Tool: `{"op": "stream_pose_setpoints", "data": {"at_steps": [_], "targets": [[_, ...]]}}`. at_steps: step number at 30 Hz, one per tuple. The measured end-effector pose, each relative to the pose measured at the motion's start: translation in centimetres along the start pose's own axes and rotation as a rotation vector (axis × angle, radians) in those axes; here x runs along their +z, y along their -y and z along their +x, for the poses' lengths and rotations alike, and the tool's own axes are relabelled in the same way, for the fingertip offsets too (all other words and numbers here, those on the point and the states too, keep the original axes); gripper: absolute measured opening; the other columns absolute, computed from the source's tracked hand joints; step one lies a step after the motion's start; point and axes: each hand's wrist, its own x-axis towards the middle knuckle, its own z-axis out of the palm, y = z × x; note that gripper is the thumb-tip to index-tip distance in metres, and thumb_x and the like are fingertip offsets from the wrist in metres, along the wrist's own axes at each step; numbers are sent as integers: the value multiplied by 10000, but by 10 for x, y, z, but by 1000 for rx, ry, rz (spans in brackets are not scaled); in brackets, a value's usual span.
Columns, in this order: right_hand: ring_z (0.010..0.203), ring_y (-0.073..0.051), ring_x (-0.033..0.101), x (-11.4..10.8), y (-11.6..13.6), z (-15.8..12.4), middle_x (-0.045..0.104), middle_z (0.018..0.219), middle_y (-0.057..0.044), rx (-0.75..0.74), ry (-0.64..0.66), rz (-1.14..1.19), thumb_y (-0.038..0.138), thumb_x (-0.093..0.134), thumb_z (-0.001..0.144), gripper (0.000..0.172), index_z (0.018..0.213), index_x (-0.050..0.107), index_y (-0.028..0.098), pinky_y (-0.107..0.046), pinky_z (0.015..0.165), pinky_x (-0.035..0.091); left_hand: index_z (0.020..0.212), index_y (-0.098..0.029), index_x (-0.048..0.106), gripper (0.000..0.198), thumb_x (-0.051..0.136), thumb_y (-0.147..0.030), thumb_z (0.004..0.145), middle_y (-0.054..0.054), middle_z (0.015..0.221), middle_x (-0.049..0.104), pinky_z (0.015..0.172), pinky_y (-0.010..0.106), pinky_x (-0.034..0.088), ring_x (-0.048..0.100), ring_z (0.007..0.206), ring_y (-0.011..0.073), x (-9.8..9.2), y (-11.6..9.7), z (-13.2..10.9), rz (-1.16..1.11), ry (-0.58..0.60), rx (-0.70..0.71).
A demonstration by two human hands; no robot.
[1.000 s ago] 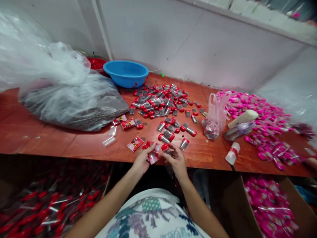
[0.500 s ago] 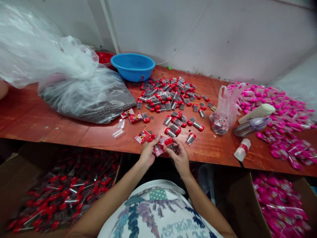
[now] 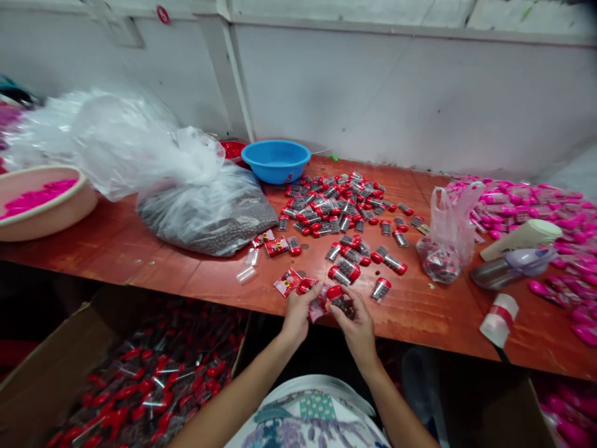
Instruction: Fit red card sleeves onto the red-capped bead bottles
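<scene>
My left hand (image 3: 297, 314) is closed on a red and clear printed plastic packet (image 3: 318, 308) at the table's front edge. Close by on the right, my right hand (image 3: 358, 326) grips a small clear bottle with a red cap (image 3: 334, 292) and dark beads inside. The bottle is beside the packet's edge; whether it touches or enters the packet I cannot tell. Just beyond the left hand lies another red printed packet (image 3: 287, 282). Several similar red-capped bottles (image 3: 344, 272) are on the table in front of the hands.
A heap of red-capped bottles (image 3: 342, 202) lies before a blue basin (image 3: 276, 163). To the left are a plastic sack of dark beads (image 3: 205, 218) and a cream basin (image 3: 46, 218). A small bag (image 3: 443, 249), a tumbler (image 3: 499, 274) and pink items (image 3: 522, 205) occupy the right.
The camera has turned left and up, so the scene sits lower and further right, and the cream basin has come into view. Both hands keep their holds.
</scene>
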Motion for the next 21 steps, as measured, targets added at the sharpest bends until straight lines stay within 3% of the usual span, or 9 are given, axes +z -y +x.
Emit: {"op": "stream_pose_setpoints", "data": {"at_steps": [11, 16, 21], "targets": [[1102, -235, 558, 0, 6, 1, 586, 1206, -71, -70, 82, -11, 257, 639, 809, 418, 1223, 579, 263, -411, 956, 461, 742, -137, 627, 277, 828, -223, 572, 5, 661, 683, 652, 281, 525, 655, 595, 159, 3, -8, 2, 21, -3, 17], [1042, -226, 591, 0, 3, 1, 602, 1197, -69, -19, 29, 10, 276, 661, 795, 448, 1233, 571, 257, -387, 906, 492, 748, -139, 634, 277, 828, -214, 566, 7, 668, 687, 670, 285, 527, 660, 615, 165, 4, -7, 2, 88, 46, 42], [969, -226, 627, -1, -1, 0, 661, 1090, -55, -19, 97, 31, 316, 706, 757, 427, 1167, 609, 244, -380, 865, 513, 712, -145, 631, 297, 848, -206, 518, -11, 630, 665, 646, 279, 530, 651, 601, 164, 7, -13, 3, 119, 12, 101]]}}
